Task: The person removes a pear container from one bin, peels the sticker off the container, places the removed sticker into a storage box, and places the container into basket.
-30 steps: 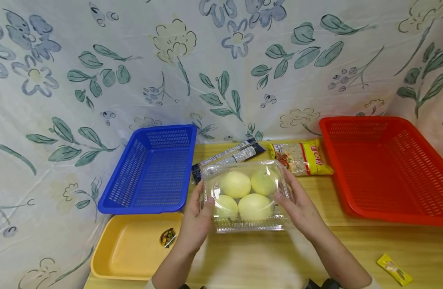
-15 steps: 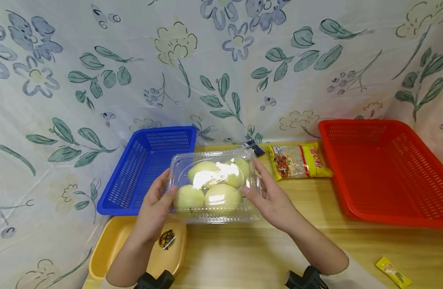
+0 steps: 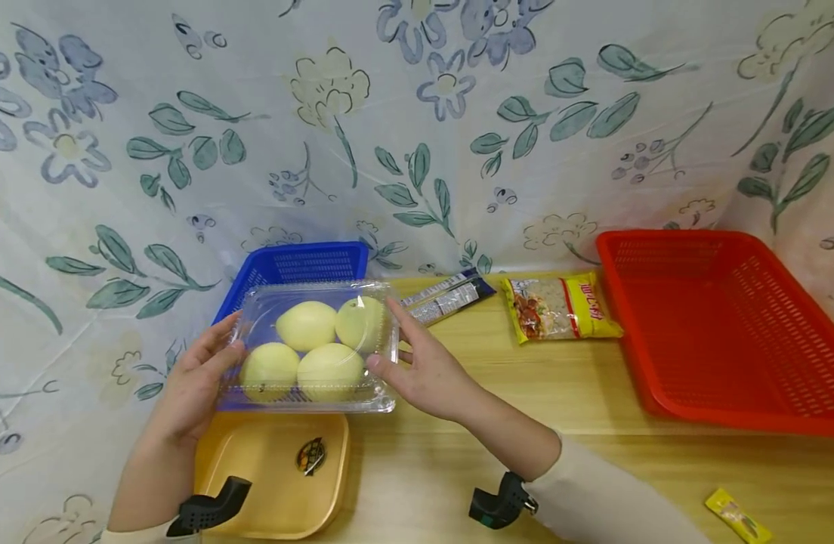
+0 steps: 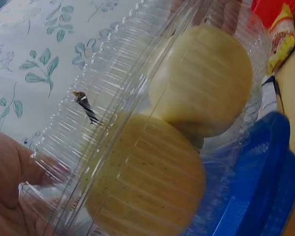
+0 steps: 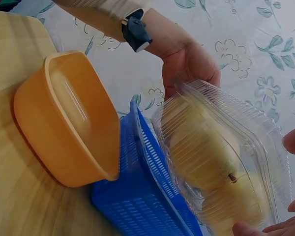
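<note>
Both hands hold a clear plastic clamshell box with several pale yellow pears inside. The left hand grips its left end, thumb on top. At the opposite end the right hand holds on, its thumb pressing the lid's edge. In the head view the box overlaps the blue basket. From the right wrist view, the box is tilted right beside and above the basket's rim. The left wrist view shows pears close up through the ribbed side wall.
A yellow-orange basin stands in front of the blue basket. Dark blue long packets and a yellow bag of food lie at the back. A red basket is at right, with a small yellow sachet in front.
Both hands have carried the box of pears leftward, from the middle of the table to over the blue basket. The dark packets behind it are uncovered again.
</note>
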The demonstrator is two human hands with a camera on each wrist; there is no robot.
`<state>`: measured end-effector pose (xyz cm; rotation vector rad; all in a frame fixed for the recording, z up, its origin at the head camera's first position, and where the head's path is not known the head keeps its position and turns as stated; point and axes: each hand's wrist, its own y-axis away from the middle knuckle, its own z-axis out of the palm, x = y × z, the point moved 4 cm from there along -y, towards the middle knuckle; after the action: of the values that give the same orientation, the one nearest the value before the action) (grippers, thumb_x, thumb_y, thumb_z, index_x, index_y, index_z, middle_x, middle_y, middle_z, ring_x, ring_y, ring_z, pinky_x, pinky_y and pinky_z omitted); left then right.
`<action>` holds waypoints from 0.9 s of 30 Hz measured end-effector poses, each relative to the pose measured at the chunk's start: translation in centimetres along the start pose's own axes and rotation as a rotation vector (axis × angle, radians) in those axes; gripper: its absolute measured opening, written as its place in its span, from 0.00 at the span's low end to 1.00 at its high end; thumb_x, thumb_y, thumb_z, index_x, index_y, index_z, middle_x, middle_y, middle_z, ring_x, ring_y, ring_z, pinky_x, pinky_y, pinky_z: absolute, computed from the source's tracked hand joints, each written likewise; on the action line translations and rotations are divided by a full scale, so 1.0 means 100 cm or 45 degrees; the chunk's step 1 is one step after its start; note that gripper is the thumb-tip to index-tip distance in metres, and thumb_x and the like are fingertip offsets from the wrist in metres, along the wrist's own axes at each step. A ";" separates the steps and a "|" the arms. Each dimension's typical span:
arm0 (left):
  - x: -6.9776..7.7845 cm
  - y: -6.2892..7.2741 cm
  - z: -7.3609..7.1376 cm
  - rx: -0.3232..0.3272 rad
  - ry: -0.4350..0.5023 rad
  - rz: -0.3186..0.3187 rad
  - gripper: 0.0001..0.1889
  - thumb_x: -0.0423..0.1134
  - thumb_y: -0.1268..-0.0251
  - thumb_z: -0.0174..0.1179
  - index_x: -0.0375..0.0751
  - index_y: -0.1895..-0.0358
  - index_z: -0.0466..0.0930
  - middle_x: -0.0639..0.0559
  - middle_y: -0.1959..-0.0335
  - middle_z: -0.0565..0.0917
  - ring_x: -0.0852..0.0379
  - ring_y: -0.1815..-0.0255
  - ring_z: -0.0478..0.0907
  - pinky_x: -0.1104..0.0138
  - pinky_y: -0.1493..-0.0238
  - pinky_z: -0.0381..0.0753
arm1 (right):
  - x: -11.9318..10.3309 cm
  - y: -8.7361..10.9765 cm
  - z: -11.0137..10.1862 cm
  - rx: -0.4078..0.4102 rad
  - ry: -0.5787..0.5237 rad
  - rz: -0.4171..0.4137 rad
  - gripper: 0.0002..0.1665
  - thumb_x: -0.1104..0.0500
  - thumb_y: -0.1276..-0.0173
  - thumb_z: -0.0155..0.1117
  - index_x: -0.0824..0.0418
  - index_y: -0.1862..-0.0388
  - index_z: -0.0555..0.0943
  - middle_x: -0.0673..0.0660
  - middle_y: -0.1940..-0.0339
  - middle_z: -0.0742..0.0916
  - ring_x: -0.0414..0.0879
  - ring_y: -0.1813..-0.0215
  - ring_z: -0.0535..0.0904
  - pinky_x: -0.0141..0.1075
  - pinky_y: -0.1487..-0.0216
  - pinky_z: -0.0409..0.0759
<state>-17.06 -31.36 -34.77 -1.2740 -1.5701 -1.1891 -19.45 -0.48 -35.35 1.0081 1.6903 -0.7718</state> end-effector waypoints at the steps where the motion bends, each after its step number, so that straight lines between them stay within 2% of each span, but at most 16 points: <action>1: -0.003 -0.002 -0.007 0.000 -0.020 -0.011 0.35 0.51 0.17 0.46 0.54 0.15 0.44 0.43 0.14 0.38 0.38 0.16 0.41 0.44 0.18 0.51 | -0.001 -0.003 0.005 -0.014 0.003 0.005 0.53 0.46 0.27 0.66 0.42 0.14 0.45 0.54 0.14 0.55 0.59 0.19 0.63 0.51 0.28 0.73; 2: -0.006 -0.003 -0.013 0.001 -0.032 -0.009 0.35 0.51 0.17 0.46 0.54 0.15 0.44 0.42 0.14 0.37 0.40 0.17 0.45 0.40 0.19 0.48 | -0.002 -0.006 0.010 -0.027 0.008 0.009 0.53 0.45 0.27 0.66 0.42 0.14 0.45 0.54 0.14 0.55 0.59 0.21 0.65 0.50 0.29 0.75; 4: -0.011 -0.006 -0.025 0.006 -0.033 -0.002 0.35 0.52 0.17 0.46 0.54 0.16 0.44 0.42 0.14 0.37 0.49 0.24 0.58 0.38 0.19 0.45 | -0.004 -0.010 0.019 -0.057 0.011 0.024 0.53 0.44 0.27 0.66 0.40 0.14 0.44 0.53 0.14 0.55 0.59 0.23 0.69 0.49 0.32 0.78; 5: -0.014 -0.007 -0.030 0.011 -0.017 0.013 0.34 0.51 0.17 0.47 0.53 0.16 0.45 0.42 0.15 0.42 0.54 0.28 0.62 0.40 0.19 0.47 | -0.005 -0.013 0.023 -0.068 0.004 0.029 0.53 0.43 0.28 0.66 0.40 0.14 0.44 0.53 0.14 0.55 0.59 0.24 0.71 0.49 0.33 0.79; 6: -0.018 -0.008 -0.035 0.021 -0.009 0.024 0.34 0.50 0.17 0.47 0.53 0.16 0.47 0.44 0.16 0.49 0.60 0.33 0.65 0.47 0.19 0.54 | -0.006 -0.015 0.026 -0.072 -0.008 0.031 0.54 0.43 0.28 0.66 0.40 0.14 0.45 0.52 0.14 0.55 0.59 0.25 0.72 0.48 0.35 0.80; 7: -0.021 -0.009 -0.039 0.039 -0.016 0.025 0.34 0.51 0.18 0.48 0.54 0.16 0.48 0.49 0.20 0.57 0.65 0.39 0.67 0.50 0.21 0.58 | -0.006 -0.018 0.030 -0.074 -0.021 0.030 0.54 0.43 0.28 0.67 0.40 0.14 0.45 0.53 0.14 0.55 0.60 0.26 0.73 0.48 0.36 0.82; 8: -0.024 -0.011 -0.043 0.053 -0.006 0.026 0.33 0.51 0.18 0.49 0.55 0.16 0.50 0.56 0.25 0.63 0.69 0.44 0.66 0.50 0.23 0.58 | -0.006 -0.021 0.033 -0.074 -0.029 0.028 0.55 0.43 0.29 0.67 0.41 0.14 0.45 0.53 0.14 0.56 0.60 0.26 0.74 0.47 0.37 0.82; 9: -0.026 -0.012 -0.047 0.070 0.004 0.027 0.33 0.51 0.19 0.50 0.55 0.17 0.51 0.62 0.30 0.66 0.70 0.46 0.67 0.53 0.26 0.59 | -0.006 -0.025 0.036 -0.073 -0.036 0.025 0.55 0.44 0.30 0.68 0.42 0.14 0.45 0.53 0.14 0.56 0.60 0.26 0.73 0.46 0.38 0.82; 11: -0.031 -0.016 -0.053 0.095 0.005 0.021 0.33 0.51 0.19 0.51 0.56 0.17 0.53 0.68 0.35 0.66 0.69 0.47 0.67 0.52 0.26 0.58 | -0.005 -0.032 0.042 -0.066 -0.046 0.019 0.57 0.45 0.31 0.70 0.46 0.14 0.46 0.53 0.15 0.58 0.59 0.25 0.73 0.45 0.38 0.83; 13: -0.033 -0.020 -0.056 0.108 0.009 -0.004 0.34 0.53 0.20 0.51 0.56 0.17 0.52 0.61 0.28 0.64 0.69 0.47 0.66 0.35 0.22 0.43 | -0.003 -0.038 0.046 -0.055 -0.049 0.025 0.58 0.45 0.32 0.72 0.48 0.14 0.47 0.54 0.15 0.59 0.60 0.26 0.73 0.44 0.39 0.83; 14: -0.034 -0.022 -0.058 0.108 0.026 -0.010 0.34 0.53 0.20 0.50 0.55 0.17 0.51 0.56 0.24 0.60 0.70 0.47 0.65 0.33 0.21 0.36 | -0.002 -0.041 0.048 -0.052 -0.052 0.030 0.58 0.45 0.33 0.72 0.48 0.14 0.48 0.54 0.15 0.60 0.60 0.27 0.74 0.44 0.40 0.84; 16: -0.036 -0.026 -0.061 0.112 0.037 -0.025 0.36 0.53 0.20 0.50 0.51 0.16 0.49 0.54 0.17 0.50 0.71 0.46 0.64 0.31 0.23 0.30 | -0.001 -0.047 0.050 -0.045 -0.058 0.040 0.58 0.45 0.34 0.73 0.48 0.14 0.49 0.55 0.16 0.61 0.61 0.28 0.76 0.44 0.43 0.86; 19: -0.036 -0.033 -0.065 0.142 0.017 -0.054 0.38 0.55 0.21 0.51 0.48 0.16 0.48 0.53 0.14 0.43 0.72 0.47 0.65 0.33 0.21 0.32 | 0.001 -0.055 0.053 -0.032 -0.070 0.041 0.58 0.45 0.34 0.74 0.48 0.15 0.51 0.56 0.17 0.63 0.62 0.31 0.78 0.42 0.48 0.88; 21: -0.037 -0.038 -0.066 0.169 0.000 -0.067 0.39 0.57 0.22 0.52 0.47 0.17 0.49 0.54 0.14 0.45 0.74 0.49 0.66 0.34 0.21 0.34 | 0.002 -0.059 0.054 -0.027 -0.071 0.039 0.57 0.46 0.34 0.74 0.49 0.15 0.52 0.57 0.17 0.64 0.62 0.32 0.79 0.41 0.49 0.88; 25: -0.043 -0.044 -0.068 0.212 0.004 -0.084 0.39 0.59 0.24 0.54 0.48 0.18 0.54 0.57 0.16 0.53 0.78 0.54 0.72 0.34 0.20 0.39 | 0.006 -0.067 0.060 -0.014 -0.011 0.044 0.55 0.46 0.34 0.73 0.52 0.15 0.54 0.58 0.16 0.60 0.60 0.33 0.81 0.39 0.47 0.87; 27: -0.047 -0.045 -0.069 0.233 0.005 -0.094 0.38 0.59 0.25 0.55 0.50 0.18 0.57 0.59 0.19 0.59 0.79 0.53 0.72 0.36 0.20 0.40 | 0.008 -0.071 0.064 0.008 0.048 0.042 0.54 0.45 0.34 0.73 0.54 0.16 0.56 0.59 0.15 0.56 0.60 0.30 0.78 0.39 0.43 0.85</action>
<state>-20.45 -39.48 -38.28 -1.1030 -1.6946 -1.0646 -23.20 -8.89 -37.89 1.0581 1.7001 -0.7411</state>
